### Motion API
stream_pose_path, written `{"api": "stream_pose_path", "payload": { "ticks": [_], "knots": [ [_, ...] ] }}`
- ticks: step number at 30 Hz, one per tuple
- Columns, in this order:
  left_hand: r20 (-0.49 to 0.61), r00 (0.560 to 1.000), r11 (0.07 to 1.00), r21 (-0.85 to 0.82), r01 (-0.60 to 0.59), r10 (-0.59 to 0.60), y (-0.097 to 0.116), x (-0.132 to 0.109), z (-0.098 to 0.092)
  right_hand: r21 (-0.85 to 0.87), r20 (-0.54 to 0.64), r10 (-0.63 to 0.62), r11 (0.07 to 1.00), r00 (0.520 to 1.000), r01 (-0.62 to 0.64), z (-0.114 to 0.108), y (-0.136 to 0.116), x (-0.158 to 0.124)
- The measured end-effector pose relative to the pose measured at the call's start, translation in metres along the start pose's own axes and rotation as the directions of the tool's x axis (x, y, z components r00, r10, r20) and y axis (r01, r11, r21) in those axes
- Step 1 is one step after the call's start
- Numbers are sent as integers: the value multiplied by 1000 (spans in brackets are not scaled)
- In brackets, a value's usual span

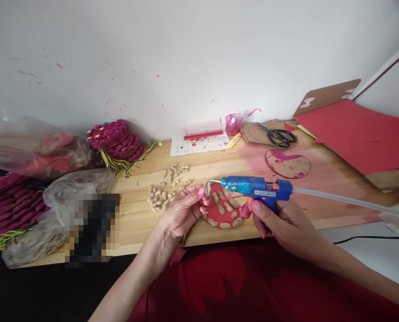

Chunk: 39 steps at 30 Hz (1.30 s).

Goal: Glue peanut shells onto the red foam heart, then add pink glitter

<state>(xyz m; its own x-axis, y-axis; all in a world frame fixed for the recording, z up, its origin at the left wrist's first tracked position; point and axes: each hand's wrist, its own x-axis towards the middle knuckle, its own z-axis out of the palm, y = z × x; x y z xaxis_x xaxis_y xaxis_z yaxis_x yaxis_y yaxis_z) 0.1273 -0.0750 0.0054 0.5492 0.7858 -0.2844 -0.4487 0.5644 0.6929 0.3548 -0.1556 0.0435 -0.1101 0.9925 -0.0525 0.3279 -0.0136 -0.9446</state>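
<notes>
My left hand (182,208) pinches a peanut (207,188) upright between thumb and fingers. Wrapped around the handle of a blue hot glue gun (258,188) is my right hand (283,221), closed. The gun's thin nozzle points left and meets or nearly meets the top of the peanut. A clear glue stick (336,199) runs out of its back. Below both hands lies a red card piece (221,206) with several peanuts set on it, partly hidden by the gun and my fingers. More loose peanuts (157,193) are scattered on the table left of the card.
Scissors (279,137) rest on cardboard at the back, near a heart-shaped cardboard piece (288,163). Red paper (363,136) covers the right side. Stacked purple-red woven pieces (119,141) and plastic bags (35,145) stand left. A pink-stained cup (233,124) is by the wall.
</notes>
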Motion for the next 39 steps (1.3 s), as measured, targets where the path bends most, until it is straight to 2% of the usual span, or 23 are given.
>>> {"api": "stream_pose_path", "payload": {
  "ticks": [19, 30, 39],
  "knots": [
    [1, 1000, 999, 33, -17, 17, 1, -1, 2, 20, 15, 25, 999, 1000, -25, 2, -2, 0],
    [-47, 998, 998, -36, -49, 47, 2, -2, 7, -1, 70, 16, 1000, 997, -16, -1, -1, -6],
    [-31, 998, 995, -80, -58, 56, -2, 0, 1, -74, 102, -16, 997, 995, 24, -3, 3, -9]
  ]
}}
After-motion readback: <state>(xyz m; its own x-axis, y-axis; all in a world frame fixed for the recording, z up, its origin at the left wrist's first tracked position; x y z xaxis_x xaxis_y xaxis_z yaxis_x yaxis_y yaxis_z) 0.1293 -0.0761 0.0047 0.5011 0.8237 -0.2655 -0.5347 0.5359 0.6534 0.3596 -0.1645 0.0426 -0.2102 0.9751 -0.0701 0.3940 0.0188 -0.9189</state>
